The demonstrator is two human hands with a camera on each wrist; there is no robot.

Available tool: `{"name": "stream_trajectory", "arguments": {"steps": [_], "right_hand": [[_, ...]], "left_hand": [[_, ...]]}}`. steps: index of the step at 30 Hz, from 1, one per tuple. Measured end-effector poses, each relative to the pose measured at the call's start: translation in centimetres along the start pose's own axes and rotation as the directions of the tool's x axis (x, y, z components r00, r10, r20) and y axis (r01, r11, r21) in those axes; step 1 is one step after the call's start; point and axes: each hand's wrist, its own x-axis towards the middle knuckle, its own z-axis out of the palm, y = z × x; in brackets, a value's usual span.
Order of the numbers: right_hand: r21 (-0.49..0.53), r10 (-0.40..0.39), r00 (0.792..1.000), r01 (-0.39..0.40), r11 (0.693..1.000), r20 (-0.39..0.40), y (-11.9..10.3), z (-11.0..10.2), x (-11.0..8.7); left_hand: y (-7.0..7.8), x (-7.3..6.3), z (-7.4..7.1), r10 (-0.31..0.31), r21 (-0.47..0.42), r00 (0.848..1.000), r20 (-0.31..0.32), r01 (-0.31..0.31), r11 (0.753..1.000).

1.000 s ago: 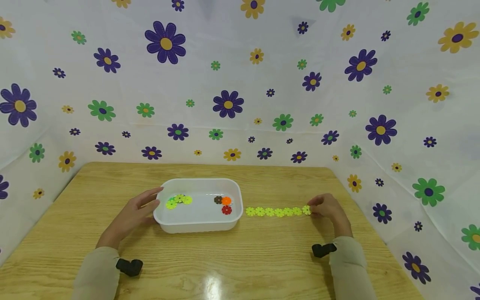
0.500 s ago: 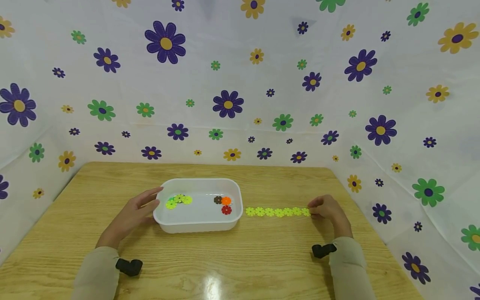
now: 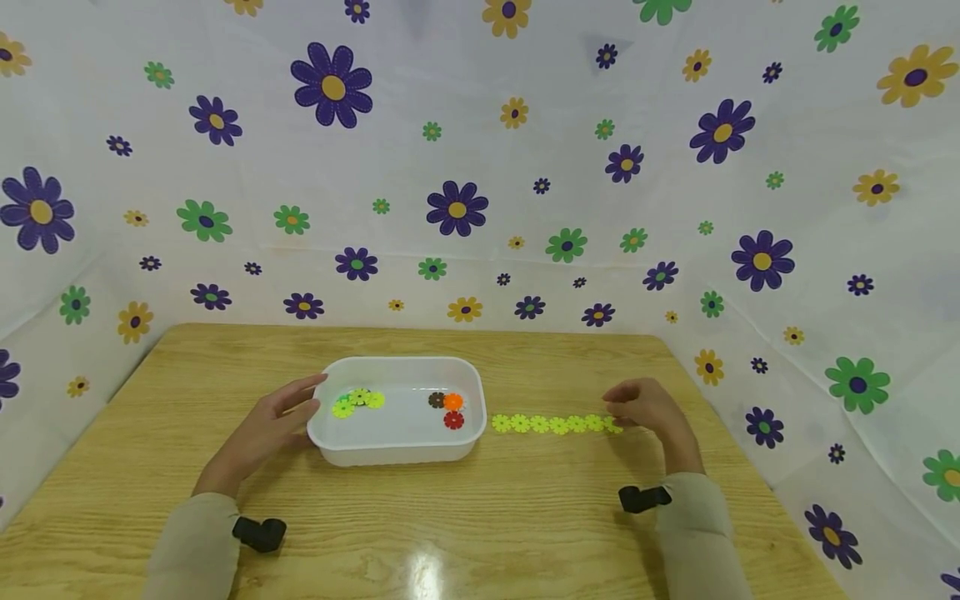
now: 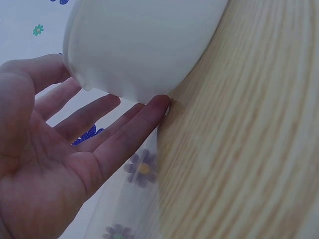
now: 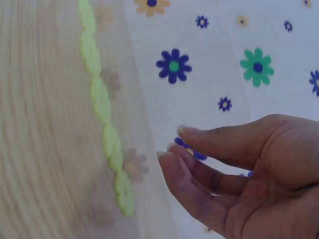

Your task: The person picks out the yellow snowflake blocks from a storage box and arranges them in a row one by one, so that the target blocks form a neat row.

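My left hand (image 3: 273, 421) is at the left end of a white plastic tub (image 3: 397, 452). In the left wrist view its fingers (image 4: 132, 127) stretch out against the tub's wall, with the thumb by the rim. Yellow-green flower-shaped discs (image 3: 539, 424) lie in a straight row on the table, right of the tub. Over the right end of that row hovers my right hand (image 3: 651, 410), its fingers partly covering the last disc in the head view. The right wrist view has the thumb and fingers loosely bent, nothing between them, apart from the row.
Inside the tub, several yellow-green discs (image 3: 343, 407) sit at the left. A brown disc (image 3: 437, 400), an orange disc (image 3: 453, 402) and a red disc (image 3: 453, 421) sit at the right. A flower-printed white cloth (image 3: 390, 158) borders the wooden table (image 3: 450, 533).
My right hand has let go of the last yellow-green disc, now down at the row's right end, and has lifted slightly up and left. The left hand and tub have stayed put.
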Motion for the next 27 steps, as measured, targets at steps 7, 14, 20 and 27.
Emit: {"name": "stream_trajectory", "arguments": {"steps": [7, 14, 20, 27], "right_hand": [[-0.008, -0.119, 0.992, 0.119, 0.993, 0.036, -3.4, 1.7, -0.1], [-0.051, -0.227, 0.971, 0.231, 0.972, 0.074, -7.8, 4.1, 0.7], [-0.054, -0.265, 0.958, 0.272, 0.961, 0.106, -12.1, 7.1, 1.5], [-0.06, -0.304, 0.941, 0.315, 0.947, 0.145, -16.2, 11.3, 2.8]], "left_hand": [[-0.1, 0.1, 0.0, -0.011, 0.007, 1.0, 0.0, 0.011, 1.0], [0.0, 0.1, 0.0, -0.01, 0.0, 1.0, 0.001, 0.01, 1.0], [0.0, 0.1, 0.0, -0.003, -0.009, 1.0, 0.006, 0.003, 1.0], [0.1, 0.0, 0.0, 0.003, -0.003, 1.0, 0.003, -0.003, 1.0]]}}
